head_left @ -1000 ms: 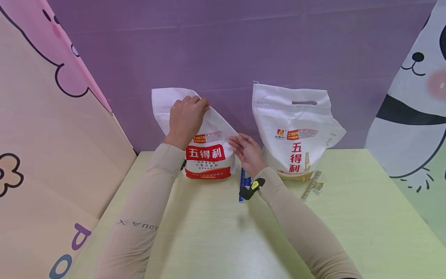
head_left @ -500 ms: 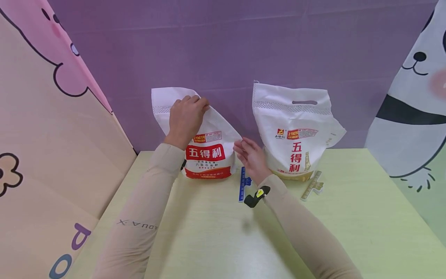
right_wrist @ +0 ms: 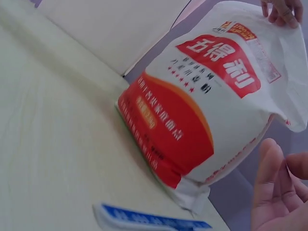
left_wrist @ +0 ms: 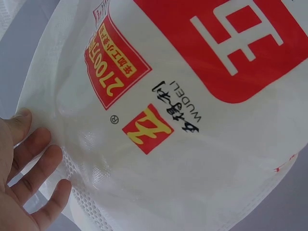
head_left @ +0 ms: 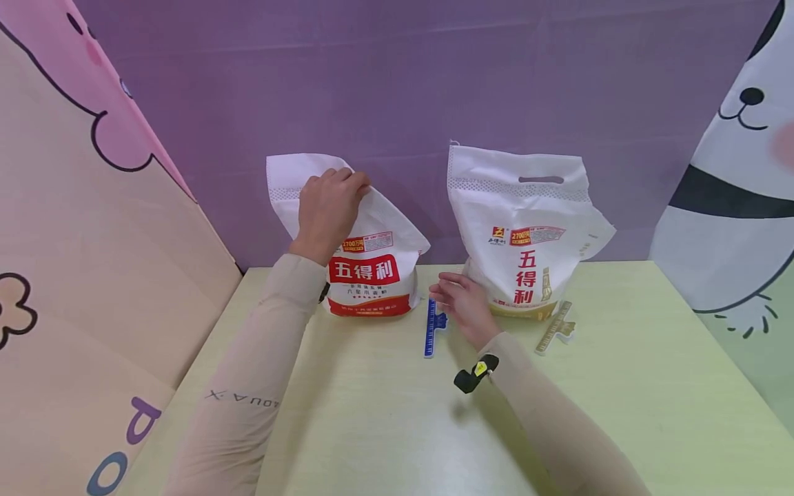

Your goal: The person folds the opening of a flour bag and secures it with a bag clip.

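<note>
A white flour bag [head_left: 372, 272] with red printing stands on the left half of the table. My left hand [head_left: 329, 213] pinches its folded top between thumb and fingers; in the left wrist view that hand's fingers [left_wrist: 41, 168] lie against the white fabric. My right hand [head_left: 465, 306] is off the bag, fingers loosely bent around nothing, just right of a blue sealing clip [head_left: 430, 331]. That clip [right_wrist: 149, 220] lies flat before the bag in the right wrist view. The bag's upper right corner slopes down to a loose point.
A second white flour bag [head_left: 524, 207], with a handle slot and gold base, stands at right. In front of it lies a gold sealing clip [head_left: 554, 329]. A purple cloth [head_left: 397, 83] backs the pale table [head_left: 372, 413]; printed panels flank it.
My right hand has let go of the left bag's right-hand corner and drawn down and to the right, beside the blue clip. The left hand keeps its hold on the bag's top.
</note>
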`<action>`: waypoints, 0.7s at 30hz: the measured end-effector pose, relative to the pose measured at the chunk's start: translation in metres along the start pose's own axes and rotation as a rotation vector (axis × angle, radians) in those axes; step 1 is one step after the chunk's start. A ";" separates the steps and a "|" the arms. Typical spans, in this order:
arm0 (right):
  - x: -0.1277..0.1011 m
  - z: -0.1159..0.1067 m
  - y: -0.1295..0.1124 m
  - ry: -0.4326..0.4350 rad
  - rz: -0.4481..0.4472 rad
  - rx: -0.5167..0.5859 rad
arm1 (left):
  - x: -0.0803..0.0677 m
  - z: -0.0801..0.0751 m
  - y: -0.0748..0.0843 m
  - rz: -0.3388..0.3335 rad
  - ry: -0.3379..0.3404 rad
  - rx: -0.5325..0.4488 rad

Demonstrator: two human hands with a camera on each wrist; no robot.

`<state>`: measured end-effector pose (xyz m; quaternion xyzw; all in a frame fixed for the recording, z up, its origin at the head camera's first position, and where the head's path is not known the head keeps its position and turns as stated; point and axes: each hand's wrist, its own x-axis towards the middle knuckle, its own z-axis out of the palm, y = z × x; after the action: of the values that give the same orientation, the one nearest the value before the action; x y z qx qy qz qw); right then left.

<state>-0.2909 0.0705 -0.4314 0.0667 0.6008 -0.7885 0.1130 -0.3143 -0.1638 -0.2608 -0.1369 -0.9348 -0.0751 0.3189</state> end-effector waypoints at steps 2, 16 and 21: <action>-0.001 -0.003 0.004 -0.005 -0.022 -0.078 | 0.000 0.000 -0.001 0.002 0.006 0.001; 0.000 -0.022 0.028 0.017 -0.026 -0.414 | 0.000 0.000 -0.001 0.012 0.028 -0.008; 0.000 -0.026 0.035 0.011 0.010 -0.497 | -0.001 0.001 -0.002 0.004 0.026 -0.024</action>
<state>-0.2826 0.0866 -0.4706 0.0440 0.7767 -0.6155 0.1265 -0.3147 -0.1658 -0.2621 -0.1416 -0.9293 -0.0877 0.3297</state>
